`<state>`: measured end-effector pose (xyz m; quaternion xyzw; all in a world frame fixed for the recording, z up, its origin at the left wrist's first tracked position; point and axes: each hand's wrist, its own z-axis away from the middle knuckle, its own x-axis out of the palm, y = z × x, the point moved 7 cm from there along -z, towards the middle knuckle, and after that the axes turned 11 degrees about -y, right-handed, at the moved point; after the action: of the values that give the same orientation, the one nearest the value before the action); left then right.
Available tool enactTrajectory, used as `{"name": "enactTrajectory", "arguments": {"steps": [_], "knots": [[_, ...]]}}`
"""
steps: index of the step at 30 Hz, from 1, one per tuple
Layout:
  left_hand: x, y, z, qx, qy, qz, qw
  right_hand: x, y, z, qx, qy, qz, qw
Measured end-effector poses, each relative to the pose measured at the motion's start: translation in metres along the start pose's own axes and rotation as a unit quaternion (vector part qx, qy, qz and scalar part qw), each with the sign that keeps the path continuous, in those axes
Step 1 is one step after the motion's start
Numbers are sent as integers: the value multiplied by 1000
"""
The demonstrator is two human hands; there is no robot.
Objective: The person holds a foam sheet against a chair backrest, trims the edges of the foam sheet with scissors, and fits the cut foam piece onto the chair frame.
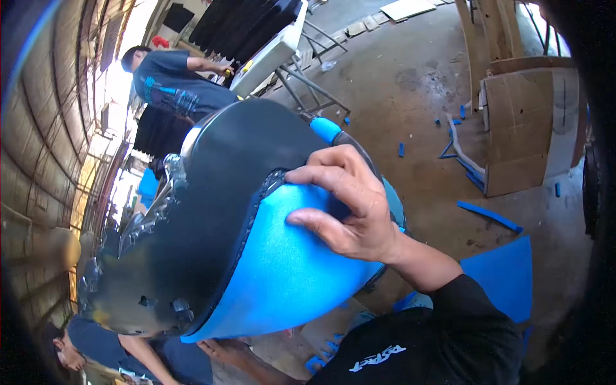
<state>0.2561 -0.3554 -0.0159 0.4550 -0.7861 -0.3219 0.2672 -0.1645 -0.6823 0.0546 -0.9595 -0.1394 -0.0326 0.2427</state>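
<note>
A large curved black panel [212, 173] stands tilted before me, with shiny, ragged dark film along its left edge. Against its right side lies a smooth blue foam-like sheet [289, 256], bordered by a thin black seam. My right hand [356, 205] is curled over the sheet's upper corner, fingertips at the seam and thumb by the blue face. Low down, my left hand [224, 351] is at the sheet's bottom edge, its fingers partly hidden, seemingly closed on that edge. Behind my right hand is a black tube-like part with a blue wrap [326, 129].
One person [183, 90] works by a white folding table [276, 48] at the upper left. Another person [96, 343] is close at the lower left. Cardboard [520, 128] stands at the right. Blue scraps [491, 217] and a blue sheet [504, 276] lie on the floor.
</note>
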Motion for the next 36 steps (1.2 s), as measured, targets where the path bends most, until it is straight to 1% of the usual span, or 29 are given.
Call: {"name": "enactTrajectory", "arguments": {"steps": [2, 4, 6, 8, 9, 12, 16, 18, 22, 24, 25, 26, 28, 32, 34, 36], "knots": [[9, 2, 1, 12, 1, 14, 1000, -1, 1, -3, 8, -7, 12, 1000], [8, 3, 2, 25, 5, -3, 1000, -2, -3, -9, -4, -17, 20, 1000], [6, 4, 4, 26, 6, -6, 1000, -1, 0, -11, 29, -27, -7, 999], [6, 2, 4, 20, 1, 0, 1000, -1, 1, -12, 22, -34, -10, 999], [10, 5, 1, 48, -25, -21, 998, -1, 0, -13, 6, -33, -5, 999], [3, -1, -2, 38, 4, 5, 999, 1, -2, -13, -13, -32, -8, 999], [16, 8, 0, 37, -19, -1, 999, -3, -1, -14, -32, -33, -23, 999], [10, 6, -3, 39, -30, -31, 998, -7, -4, -14, -16, -28, -29, 999], [9, 3, -3, 39, -35, -5, 999, -6, 1, -15, 22, -29, -35, 999], [9, 7, -2, 57, -4, -35, 998, -4, 1, -18, 25, -17, -20, 999], [14, 9, -2, 73, -19, -45, 996, -4, 0, -20, 13, -19, -12, 1000], [2, 0, -5, 41, 14, -47, 998, -3, 1, -20, 30, -26, -14, 999], [-9, -6, -9, 17, 6, -25, 1000, -3, 0, -20, 22, -30, -17, 999], [-5, -1, -5, 25, 16, -65, 997, -1, -1, -21, 6, -12, -25, 1000], [0, -1, -5, 26, 18, -48, 998, -1, -2, -20, 26, -18, -26, 999], [-1, -2, -8, 33, 22, -58, 998, 0, -2, -20, 29, -13, -30, 999]]}}
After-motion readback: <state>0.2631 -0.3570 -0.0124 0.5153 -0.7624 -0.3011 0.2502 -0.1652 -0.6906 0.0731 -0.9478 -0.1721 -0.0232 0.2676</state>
